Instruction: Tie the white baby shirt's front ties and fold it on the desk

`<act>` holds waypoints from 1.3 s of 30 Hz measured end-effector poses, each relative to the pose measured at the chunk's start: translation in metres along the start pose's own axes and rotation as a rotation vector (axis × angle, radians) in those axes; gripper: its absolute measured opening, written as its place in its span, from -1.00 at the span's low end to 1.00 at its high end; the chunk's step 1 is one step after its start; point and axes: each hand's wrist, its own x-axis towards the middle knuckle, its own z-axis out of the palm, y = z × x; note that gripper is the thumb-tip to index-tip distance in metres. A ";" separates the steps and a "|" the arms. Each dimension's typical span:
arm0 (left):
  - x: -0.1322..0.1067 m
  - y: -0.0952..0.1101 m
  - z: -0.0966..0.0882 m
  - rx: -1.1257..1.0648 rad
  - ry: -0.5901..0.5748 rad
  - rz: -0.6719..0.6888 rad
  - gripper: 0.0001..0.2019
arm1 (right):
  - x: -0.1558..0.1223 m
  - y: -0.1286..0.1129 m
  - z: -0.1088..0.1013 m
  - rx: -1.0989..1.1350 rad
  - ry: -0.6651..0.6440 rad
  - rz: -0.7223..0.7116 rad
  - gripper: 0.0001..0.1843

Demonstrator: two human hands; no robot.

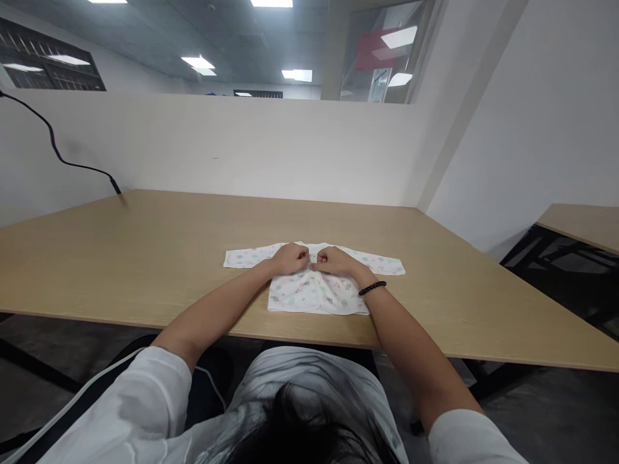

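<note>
A small white baby shirt (309, 293) with a pastel print lies flat on the wooden table (145, 258), sleeves spread to both sides. My left hand (289, 259) and my right hand (333, 260) rest side by side on the upper middle of the shirt, near its neckline. Both have the fingers curled in, pinching the fabric at the front opening. A black bead bracelet (372, 288) sits on my right wrist.
A white partition wall (242, 148) runs along the table's far edge and right side. A black cable (62, 158) hangs down the wall to the table's far left corner. Another table (585, 225) stands at the right.
</note>
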 end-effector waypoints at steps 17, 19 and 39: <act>-0.001 0.008 0.007 -0.212 -0.124 -0.014 -0.88 | 0.010 0.017 -0.007 0.141 -0.097 0.130 -0.94; 0.001 0.005 0.007 -0.297 -0.159 -0.023 -0.86 | 0.009 0.015 -0.005 0.125 -0.059 0.127 -0.96; 0.002 0.004 0.007 -0.458 -0.248 -0.148 -0.82 | 0.008 0.009 -0.009 0.133 -0.112 0.115 -0.88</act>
